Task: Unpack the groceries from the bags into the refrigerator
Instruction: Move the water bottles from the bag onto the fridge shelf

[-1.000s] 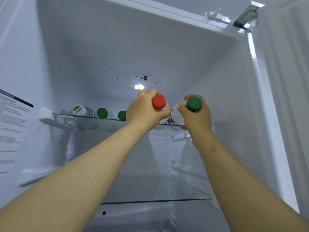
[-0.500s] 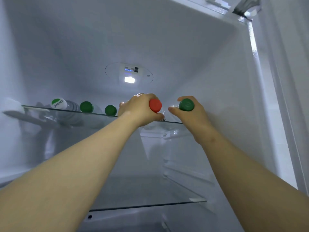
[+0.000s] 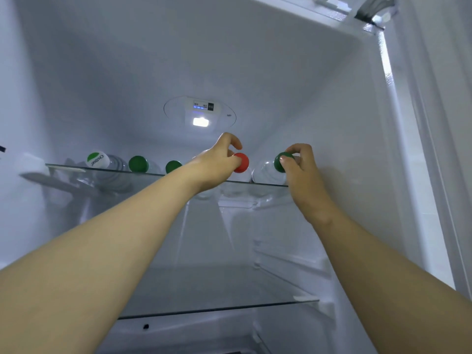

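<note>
Top glass shelf (image 3: 107, 171), bottles lying caps forward:
- white-and-green-capped bottle (image 3: 96, 159), far left;
- two green-capped bottles (image 3: 138, 164), beside it;
- ceiling lamp (image 3: 201, 122), lit, above;
- left hand (image 3: 217, 166), fingers and thumb curled round the cap of the red-capped bottle (image 3: 242, 162);
- right hand (image 3: 305, 175), pinching the green cap of the rightmost bottle (image 3: 268, 172), near the right wall.

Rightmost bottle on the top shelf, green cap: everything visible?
The green-capped bottle is clear plastic with a dark green cap. It lies on its side on the top glass shelf, cap facing out at the front edge, by the right wall. The right hand pinches the cap. The red-capped bottle lies beside it.
</note>
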{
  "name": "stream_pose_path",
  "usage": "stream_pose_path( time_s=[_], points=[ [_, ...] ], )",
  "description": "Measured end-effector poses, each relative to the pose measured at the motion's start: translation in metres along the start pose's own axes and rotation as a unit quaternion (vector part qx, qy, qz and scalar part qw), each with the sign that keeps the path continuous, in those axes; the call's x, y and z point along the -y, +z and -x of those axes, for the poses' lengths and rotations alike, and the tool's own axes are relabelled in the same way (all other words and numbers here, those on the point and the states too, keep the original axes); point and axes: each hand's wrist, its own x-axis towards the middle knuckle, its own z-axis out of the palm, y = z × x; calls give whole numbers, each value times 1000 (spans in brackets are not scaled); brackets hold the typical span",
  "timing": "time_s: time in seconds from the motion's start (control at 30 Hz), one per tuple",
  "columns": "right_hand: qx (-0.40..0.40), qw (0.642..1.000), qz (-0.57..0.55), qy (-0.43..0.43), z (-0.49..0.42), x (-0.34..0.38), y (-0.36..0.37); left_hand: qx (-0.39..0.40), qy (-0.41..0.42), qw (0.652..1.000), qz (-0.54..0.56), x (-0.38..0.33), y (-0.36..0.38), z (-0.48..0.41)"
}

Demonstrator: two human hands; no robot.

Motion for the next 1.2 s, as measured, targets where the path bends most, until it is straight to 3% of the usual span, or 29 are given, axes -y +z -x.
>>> stream_pose_path(
  time_s=[0.17, 0.3, 0.67, 0.97, 1.2],
  points=[
    [30, 994, 103, 8, -6, -1, 2, -27, -8, 991, -131, 3, 9, -4],
    [47, 978, 201, 27, -17, 2, 5, -51, -25, 988, -144, 3, 10, -11],
    [87, 932, 345, 71, -42, -3, 12, -16, -54, 983, -177, -3, 14, -34],
    [101, 921, 364, 99, -59, -13, 19, 13, -69, 970, -233, -3, 18, -45],
    [103, 923, 355, 108, -66, -19, 22, 32, -52, 976, -211, -1, 16, -51]
  ],
)
